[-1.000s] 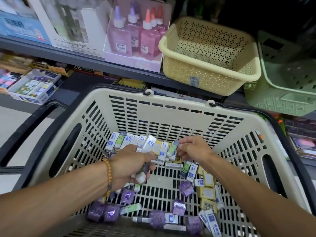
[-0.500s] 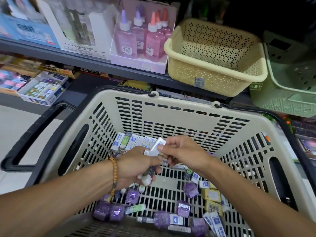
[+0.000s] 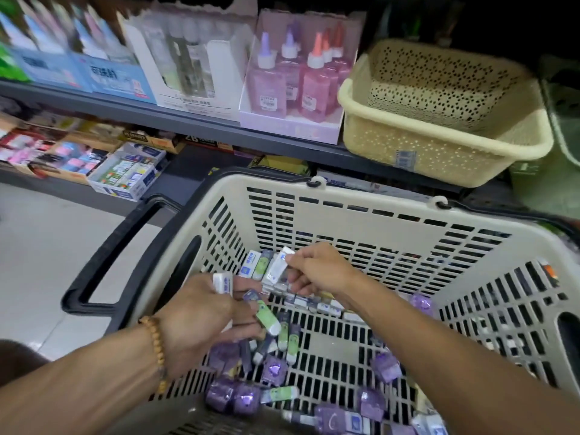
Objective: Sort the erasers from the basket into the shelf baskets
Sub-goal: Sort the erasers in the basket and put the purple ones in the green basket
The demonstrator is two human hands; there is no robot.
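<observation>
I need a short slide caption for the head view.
Both hands hold erasers over the basket.

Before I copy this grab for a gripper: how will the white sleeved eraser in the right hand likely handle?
The white eraser is probably light and stiff: the right hand lifts it by a fingertip pinch and it shows no sag. Its flat, blocky shape should not roll. The glossy sleeve may be slippery.

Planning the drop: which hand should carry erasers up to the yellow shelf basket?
Right. The right hand pinches a white eraser, raised toward the yellow shelf basket up on its side. The left hand sits lower, gripping several.
</observation>
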